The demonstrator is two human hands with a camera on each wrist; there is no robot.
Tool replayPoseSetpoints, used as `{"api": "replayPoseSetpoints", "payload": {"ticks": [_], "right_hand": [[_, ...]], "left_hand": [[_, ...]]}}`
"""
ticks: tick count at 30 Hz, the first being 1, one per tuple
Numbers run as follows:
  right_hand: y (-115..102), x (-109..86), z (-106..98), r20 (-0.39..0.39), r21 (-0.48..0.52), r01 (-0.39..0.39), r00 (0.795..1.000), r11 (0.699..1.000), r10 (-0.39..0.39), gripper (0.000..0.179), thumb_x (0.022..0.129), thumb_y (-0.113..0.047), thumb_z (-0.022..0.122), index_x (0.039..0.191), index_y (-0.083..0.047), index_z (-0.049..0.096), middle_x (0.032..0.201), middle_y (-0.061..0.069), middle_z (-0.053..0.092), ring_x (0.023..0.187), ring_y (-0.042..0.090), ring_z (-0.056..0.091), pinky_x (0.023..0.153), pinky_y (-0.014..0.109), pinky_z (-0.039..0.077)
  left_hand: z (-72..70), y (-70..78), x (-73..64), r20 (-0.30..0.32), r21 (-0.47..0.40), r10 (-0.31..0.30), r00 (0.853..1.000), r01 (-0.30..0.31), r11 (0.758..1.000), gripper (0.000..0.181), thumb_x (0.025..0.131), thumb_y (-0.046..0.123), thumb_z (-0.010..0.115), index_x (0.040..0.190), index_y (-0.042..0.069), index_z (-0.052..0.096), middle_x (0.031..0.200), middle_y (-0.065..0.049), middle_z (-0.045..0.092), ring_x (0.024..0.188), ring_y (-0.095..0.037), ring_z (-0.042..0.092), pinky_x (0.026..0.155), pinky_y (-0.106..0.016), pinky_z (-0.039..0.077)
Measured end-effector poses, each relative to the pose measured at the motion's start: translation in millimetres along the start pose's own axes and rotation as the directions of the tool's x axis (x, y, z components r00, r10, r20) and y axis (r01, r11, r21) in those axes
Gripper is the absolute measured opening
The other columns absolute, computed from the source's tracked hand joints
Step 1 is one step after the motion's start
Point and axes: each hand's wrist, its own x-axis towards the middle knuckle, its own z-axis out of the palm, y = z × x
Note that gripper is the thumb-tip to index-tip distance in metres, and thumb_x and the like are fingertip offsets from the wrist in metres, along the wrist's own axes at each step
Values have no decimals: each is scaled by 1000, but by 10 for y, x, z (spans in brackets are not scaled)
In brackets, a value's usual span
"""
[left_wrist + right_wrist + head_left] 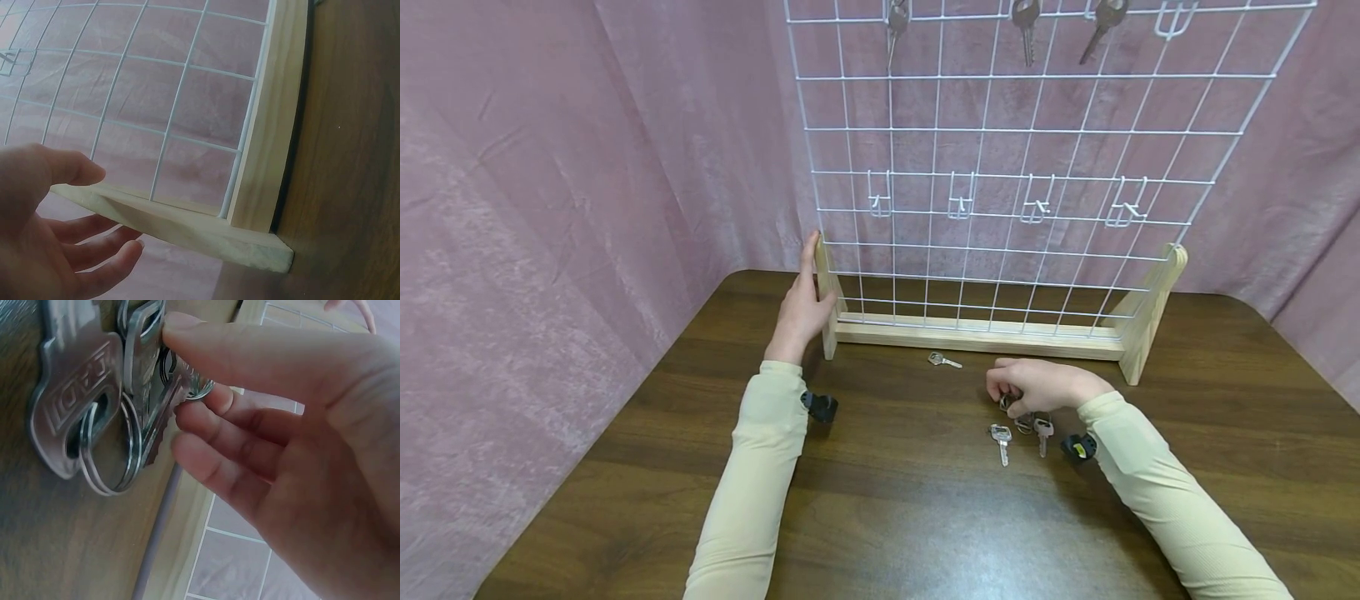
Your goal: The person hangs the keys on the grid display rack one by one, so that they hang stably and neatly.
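My left hand (802, 312) rests at the left wooden upright (824, 292) of a stand that bears a white wire grid (977, 150). In the left wrist view its thumb lies on the inner side of that upright, the other fingers along the outer side. At the right, my right hand (1048, 385) has thumb and curled fingers about a key (145, 359) among several silver keys on the table. Beside it lie a key (1043, 429) and another key (1002, 437). In the right wrist view a large key (75, 387) carries a split ring (94, 469).
A single key (943, 360) lies before the stand's wooden crossbar (977, 336). Keys hang at the grid's top, among them a key (1026, 25). A white hook (960, 204) is one of several along the grid's middle. Pink cloth (587, 125) surrounds the brown table (880, 500).
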Motion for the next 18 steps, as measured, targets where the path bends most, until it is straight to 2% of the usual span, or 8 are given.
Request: {"api": "replayPoseSetpoints", "payload": {"ticks": [8, 18], "right_hand": [[16, 5, -1, 18, -9, 23, 1000, 1000, -22, 24, 73, 4, 70, 79, -13, 55, 77, -4, 49, 70, 4, 44, 62, 18, 37], [57, -16, -62, 18, 0, 54, 998, 999, -54, 21, 78, 9, 61, 81, -12, 58, 72, -5, 55, 67, 2, 46, 61, 18, 40]], "left_hand": [[-8, 2, -8, -1, -8, 1, 1000, -1, 1000, 97, 92, 9, 56, 145, 60, -7, 143, -25, 46, 99, -43, 63, 77, -54, 55], [-7, 9, -12, -12, 2, 10, 1000, -9, 1000, 94, 91, 9, 56, 149, 52, -4, 139, -25, 49, 100, -43, 62, 79, -55, 54]]}}
